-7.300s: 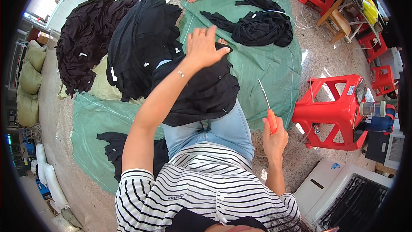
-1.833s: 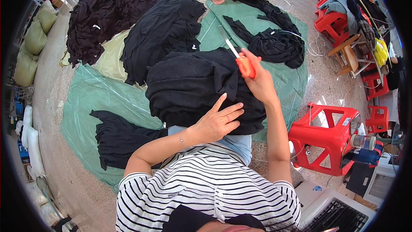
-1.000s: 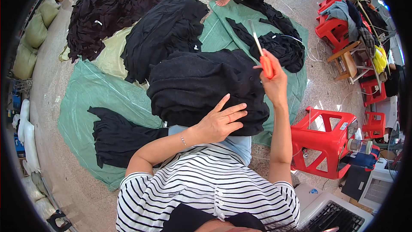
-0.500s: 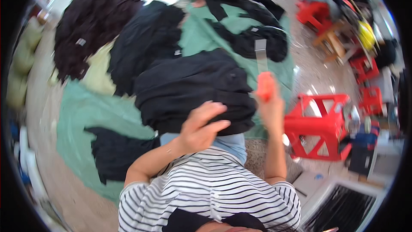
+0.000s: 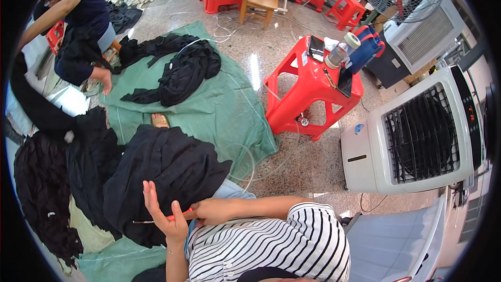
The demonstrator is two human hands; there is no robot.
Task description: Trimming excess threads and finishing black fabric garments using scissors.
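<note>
A bulky black cloth garment [image 5: 167, 159] lies bunched over my lap. My left hand [image 5: 166, 218] is raised at its near edge, fingers stretched and thumb apart, holding nothing. Close beside it, my right hand [image 5: 211, 211] is closed around the red handle of a tool [image 5: 181, 214]. A thin pale strip, seemingly the tool's blade, shows past my left hand over the black cloth. My left hand partly hides the tool, so its exact kind cannot be told.
Heaps of dark clothes [image 5: 39, 193] lie at the left, and a black garment [image 5: 182, 73] rests on a green sheet [image 5: 235, 104]. A co-worker [image 5: 86, 8] handles black cloth at the far left. At the right stand a red stool [image 5: 292, 99] holding a jar and phones, and a white air cooler [image 5: 365, 162].
The view has swung to the right, bringing the cooler and co-worker into sight. My right hand has brought the red-handled tool from the garment's right side in beside my left hand.
</note>
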